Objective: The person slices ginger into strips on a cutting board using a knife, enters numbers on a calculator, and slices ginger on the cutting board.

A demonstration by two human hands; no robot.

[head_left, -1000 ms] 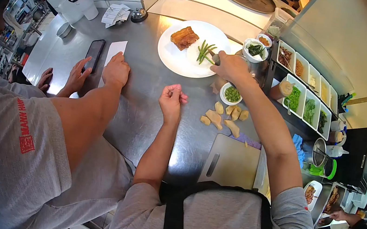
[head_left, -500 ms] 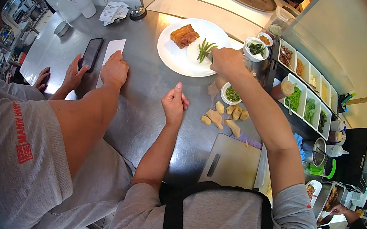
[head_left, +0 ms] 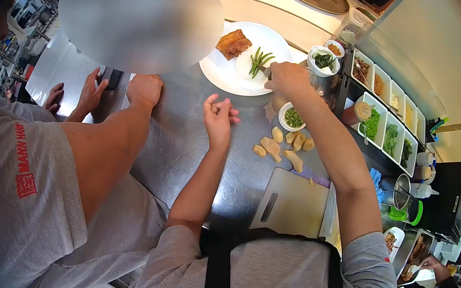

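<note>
A white plate (head_left: 210, 72) carries a piece of browned, crisp-looking meat (head_left: 234, 44), a pale mound that looks like rice (head_left: 245, 62) and several green beans (head_left: 258, 62) on top of the mound. My right hand (head_left: 290, 80) is closed at the plate's right rim. A thin, dark piece of something shows between its fingers and the beans; its kind is hidden by the hand. Over the steel counter, just below the plate, my left hand (head_left: 219, 120) holds nothing, with fingers loosely bent and apart.
Below my right forearm are a bowl of chopped greens (head_left: 293, 118), several yellowish cut pieces (head_left: 270, 147) and a cutting board (head_left: 296, 203). Ingredient trays (head_left: 370, 125) line the right. A co-worker's hand (head_left: 145, 89) rests at left; a grey blur covers the upper left.
My left hand has risen slightly toward the plate, its fingers loosening apart. My right hand stays by the beans, shifted slightly. The co-worker's nearer hand looks more closed.
</note>
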